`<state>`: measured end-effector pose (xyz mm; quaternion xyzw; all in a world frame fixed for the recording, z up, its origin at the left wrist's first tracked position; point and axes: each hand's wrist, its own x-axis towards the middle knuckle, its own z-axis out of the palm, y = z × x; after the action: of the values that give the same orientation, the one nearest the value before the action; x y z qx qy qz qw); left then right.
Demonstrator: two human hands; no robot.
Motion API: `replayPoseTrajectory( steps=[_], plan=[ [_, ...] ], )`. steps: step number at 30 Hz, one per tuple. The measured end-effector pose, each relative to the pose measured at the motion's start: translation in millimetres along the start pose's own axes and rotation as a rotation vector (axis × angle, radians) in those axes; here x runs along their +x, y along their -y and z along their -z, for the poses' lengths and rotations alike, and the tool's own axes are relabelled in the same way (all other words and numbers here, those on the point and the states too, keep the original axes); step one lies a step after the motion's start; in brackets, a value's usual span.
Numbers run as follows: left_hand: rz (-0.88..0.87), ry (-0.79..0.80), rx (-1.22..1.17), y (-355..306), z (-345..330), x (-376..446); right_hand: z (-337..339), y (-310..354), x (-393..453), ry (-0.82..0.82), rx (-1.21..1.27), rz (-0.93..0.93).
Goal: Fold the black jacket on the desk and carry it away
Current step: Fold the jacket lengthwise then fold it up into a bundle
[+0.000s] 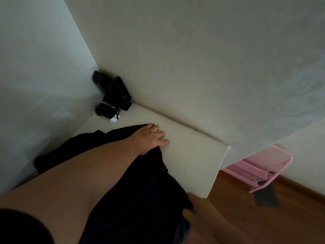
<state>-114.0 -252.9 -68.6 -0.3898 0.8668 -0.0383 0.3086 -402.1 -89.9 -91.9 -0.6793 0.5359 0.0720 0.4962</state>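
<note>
the black soft fabric jacket [140, 182] lies on your white tabletop [190, 161], spread from the left wall side toward the near right edge, and part of it hangs toward you at the bottom of the view. its cloth is very dark, so folds and seams are hard to see.

your left hand [152, 138] is stretched far forward with a bare arm crossing over the jacket. the palm rests flat on the far edge of the cloth, and the fingers [162, 136] are spread and reach onto the bare tabletop. this grip is wide and flat, pressing and not pinching.

your right hand [202, 213] is close to you, at the near right border of the jacket, beside the corner of the tabletop. its grip is narrow, with the fingers curled into the cloth edge, holding the jacket there.

in the far corner, where the two pale walls meet, stand small black boxy speakers [116, 92] with thin cables and a white tag [114, 118]. to the right, below the tabletop, a pink plastic rack [263, 166] stands on the brown wooden floor [246, 217].
</note>
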Motion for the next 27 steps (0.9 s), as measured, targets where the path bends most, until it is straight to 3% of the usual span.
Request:
replayPoseTrajectory(
  steps=[5,8,16,22,25,27],
  plan=[
    [-0.044,0.136,0.056,12,10,-4,10,-17,-18,0.243,0.158,-0.059],
    [0.006,0.032,0.082,28,12,-17,2,-15,-30,0.256,0.067,-0.146],
    [0.307,-0.228,-0.034,53,26,-69,-43,-37,-62,0.025,-0.064,-0.191],
    [0.408,-0.319,-0.058,26,17,-119,-95,-39,-137,-0.603,-0.415,-0.182],
    [0.436,-0.311,-0.066,17,6,-146,-161,-22,-170,-0.510,-0.379,-0.111],
    [0.434,-0.295,-0.043,17,-4,-164,-205,-1,-176,-0.485,-0.346,0.042]
  ],
)
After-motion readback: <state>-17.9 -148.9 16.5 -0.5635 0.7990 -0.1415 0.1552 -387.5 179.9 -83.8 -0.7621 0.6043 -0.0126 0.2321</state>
